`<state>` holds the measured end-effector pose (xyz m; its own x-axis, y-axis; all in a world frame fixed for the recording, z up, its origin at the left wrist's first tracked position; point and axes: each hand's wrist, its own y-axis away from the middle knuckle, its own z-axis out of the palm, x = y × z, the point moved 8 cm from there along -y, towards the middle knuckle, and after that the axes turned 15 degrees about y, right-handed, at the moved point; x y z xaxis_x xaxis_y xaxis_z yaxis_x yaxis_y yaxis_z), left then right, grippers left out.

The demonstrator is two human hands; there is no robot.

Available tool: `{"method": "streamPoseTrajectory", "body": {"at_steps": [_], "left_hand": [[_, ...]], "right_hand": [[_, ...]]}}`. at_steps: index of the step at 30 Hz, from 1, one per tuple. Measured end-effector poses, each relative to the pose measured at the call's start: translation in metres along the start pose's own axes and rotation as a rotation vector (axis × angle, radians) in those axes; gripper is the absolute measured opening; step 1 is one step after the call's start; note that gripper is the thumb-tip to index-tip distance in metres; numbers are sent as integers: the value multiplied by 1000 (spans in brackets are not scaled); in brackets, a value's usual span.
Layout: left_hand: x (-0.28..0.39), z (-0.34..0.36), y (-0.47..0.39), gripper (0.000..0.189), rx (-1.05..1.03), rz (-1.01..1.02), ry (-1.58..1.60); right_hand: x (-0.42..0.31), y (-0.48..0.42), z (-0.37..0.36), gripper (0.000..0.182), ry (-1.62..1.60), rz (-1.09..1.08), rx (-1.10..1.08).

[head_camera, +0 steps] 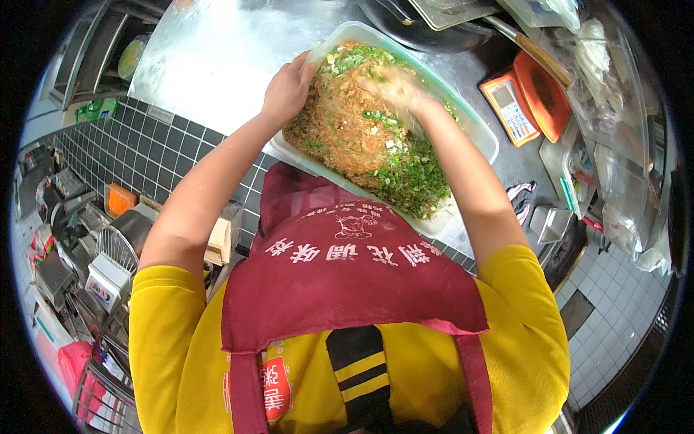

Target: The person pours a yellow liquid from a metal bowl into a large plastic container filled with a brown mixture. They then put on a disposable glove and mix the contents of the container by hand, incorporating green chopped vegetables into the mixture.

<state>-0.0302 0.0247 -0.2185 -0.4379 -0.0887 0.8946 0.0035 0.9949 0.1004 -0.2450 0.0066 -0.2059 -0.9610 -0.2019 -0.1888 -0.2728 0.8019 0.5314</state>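
A long plastic tub (490,142) sits at an angle on the steel counter, its near side against the apron. It holds a brown, crumbly food mixture (347,116) with chopped green leaves (415,182), thickest at the near right and along the far end. My left hand (290,87) grips the tub's left rim near the far corner, fingers over the edge. Inside the tub, my right hand (393,89) is blurred by motion and touches the mixture. Its fingers are too smeared to show whether they close on any of it.
Right of the tub is an orange kitchen scale (509,108). A dark wok (434,38) lies beyond it, with a wooden handle (542,57) near the scale. The steel counter (211,59) extends left. Shelves with clear plastic bins (618,108) line the right side.
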Motion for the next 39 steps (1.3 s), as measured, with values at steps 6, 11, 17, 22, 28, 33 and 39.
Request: {"method": "streamPoseTrajectory", "body": {"at_steps": [6, 11, 17, 22, 28, 33, 39], "left_hand": [[-8, 0, -3, 44, 4, 44, -1], [-10, -4, -1, 43, 2, 54, -2], [-8, -2, 1, 43, 6, 38, -10], [-7, 2, 1, 45, 12, 34, -20], [-4, 1, 0, 44, 6, 29, -43], [-9, -1, -4, 45, 29, 52, -32], [-6, -2, 0, 45, 7, 50, 25]], "right_hand": [[-15, 2, 21, 45, 355, -253, -15], [52, 81, 84, 53, 656, -214, -52], [87, 68, 48, 58, -292, -72, -24], [52, -20, 42, 75, -497, 176, -56], [17, -55, 63, 59, -407, -71, -468], [25, 32, 32, 53, 322, -224, -291], [17, 167, 39, 61, 633, -545, 233]]}}
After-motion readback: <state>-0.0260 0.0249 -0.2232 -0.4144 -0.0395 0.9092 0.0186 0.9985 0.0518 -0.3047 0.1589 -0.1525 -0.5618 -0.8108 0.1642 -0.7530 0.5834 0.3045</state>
